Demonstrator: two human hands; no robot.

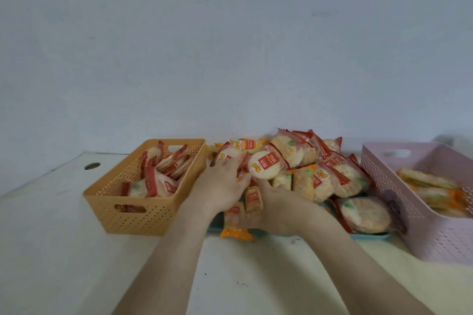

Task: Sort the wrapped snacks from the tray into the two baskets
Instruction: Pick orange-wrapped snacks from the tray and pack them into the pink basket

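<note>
A heap of wrapped snacks [302,169], some red-edged and some orange-edged, lies on a blue tray [368,236] in the middle. An orange basket [133,212] on the left holds several red-edged packs. A pink basket [430,238] on the right holds orange-edged packs. My left hand [220,186] rests palm down on the heap's left side, fingers spread among the packs. My right hand [281,210] lies low at the heap's front, fingers curled around small packs; its grip is hidden. One orange-edged pack [235,227] hangs over the tray's front edge.
The white table [64,250] runs to a pale wall behind. A round cable hole [92,166] sits at the table's back left. The baskets stand close against both ends of the tray.
</note>
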